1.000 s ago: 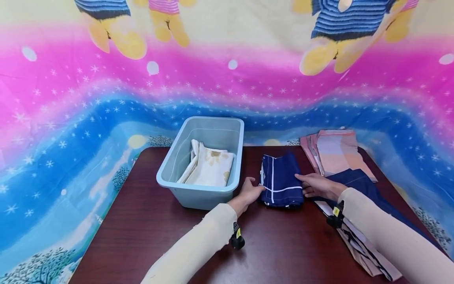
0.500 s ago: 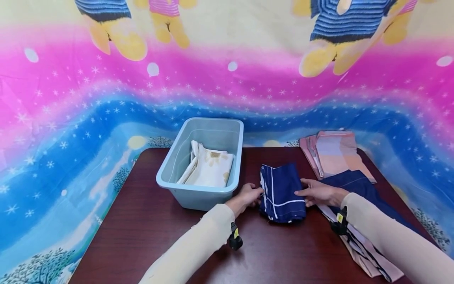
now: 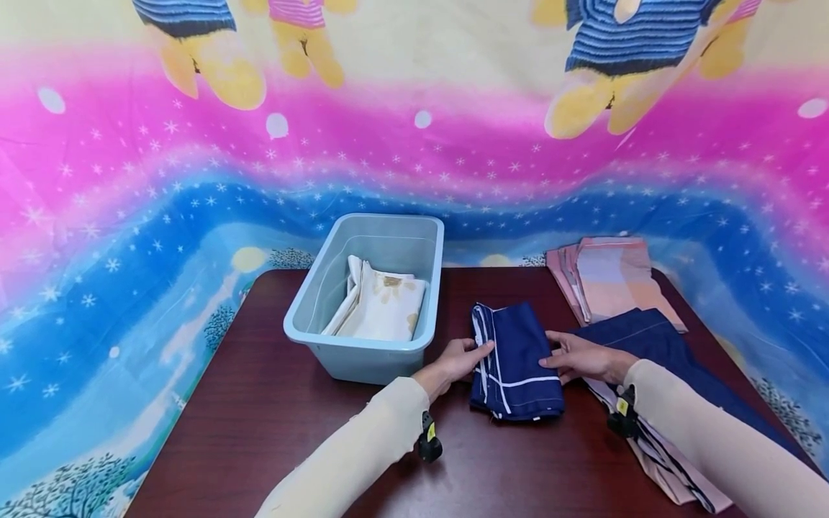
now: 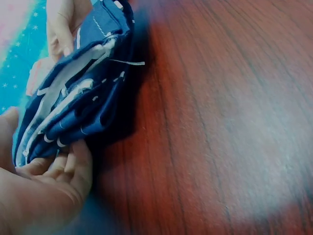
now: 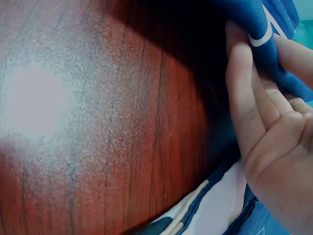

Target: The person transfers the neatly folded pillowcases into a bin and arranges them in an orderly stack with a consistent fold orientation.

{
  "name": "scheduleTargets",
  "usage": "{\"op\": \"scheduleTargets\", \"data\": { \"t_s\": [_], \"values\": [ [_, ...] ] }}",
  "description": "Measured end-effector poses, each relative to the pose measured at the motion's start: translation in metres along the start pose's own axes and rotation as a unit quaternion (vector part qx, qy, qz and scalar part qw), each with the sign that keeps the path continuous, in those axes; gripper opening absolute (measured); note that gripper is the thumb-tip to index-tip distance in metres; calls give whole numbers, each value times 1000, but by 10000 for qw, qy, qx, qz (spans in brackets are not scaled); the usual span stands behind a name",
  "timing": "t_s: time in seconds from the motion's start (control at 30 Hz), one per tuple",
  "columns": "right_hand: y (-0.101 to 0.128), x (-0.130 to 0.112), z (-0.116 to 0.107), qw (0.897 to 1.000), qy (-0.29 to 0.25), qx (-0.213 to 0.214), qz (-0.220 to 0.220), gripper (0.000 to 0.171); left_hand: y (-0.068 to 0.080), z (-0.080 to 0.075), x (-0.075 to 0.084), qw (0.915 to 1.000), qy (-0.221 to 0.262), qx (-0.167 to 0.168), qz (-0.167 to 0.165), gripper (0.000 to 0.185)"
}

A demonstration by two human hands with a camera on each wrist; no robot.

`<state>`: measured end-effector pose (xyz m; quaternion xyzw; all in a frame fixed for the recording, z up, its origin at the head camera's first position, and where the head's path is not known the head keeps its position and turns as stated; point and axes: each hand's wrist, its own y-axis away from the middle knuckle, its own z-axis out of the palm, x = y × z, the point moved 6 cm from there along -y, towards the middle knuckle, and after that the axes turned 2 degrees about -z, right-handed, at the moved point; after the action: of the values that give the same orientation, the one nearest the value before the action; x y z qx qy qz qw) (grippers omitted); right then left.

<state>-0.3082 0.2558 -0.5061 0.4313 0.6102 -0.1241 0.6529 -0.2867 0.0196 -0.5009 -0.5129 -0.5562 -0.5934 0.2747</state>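
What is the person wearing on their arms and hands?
Both arms are in long cream sleeves that reach the wrists. The left hand and right hand are bare, with no gloves. A small black device with a yellow mark is strapped under the left wrist, and a matching one under the right.

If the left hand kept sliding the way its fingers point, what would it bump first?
The left hand points right, already touching the folded navy cloth; beyond it, probably the right hand at the cloth's other edge.

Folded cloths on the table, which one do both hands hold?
The navy cloth with white stripes, beside the bin, gripped by the left hand and right hand.
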Motion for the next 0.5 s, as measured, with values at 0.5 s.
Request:
{"op": "scheduleTargets", "data": {
  "t_s": [0.5],
  "values": [
    [10, -1, 3, 9985, 395, 373, -92, 88, 4, 7, -7, 9979, 423, -467, 164, 61]
  ]
}}
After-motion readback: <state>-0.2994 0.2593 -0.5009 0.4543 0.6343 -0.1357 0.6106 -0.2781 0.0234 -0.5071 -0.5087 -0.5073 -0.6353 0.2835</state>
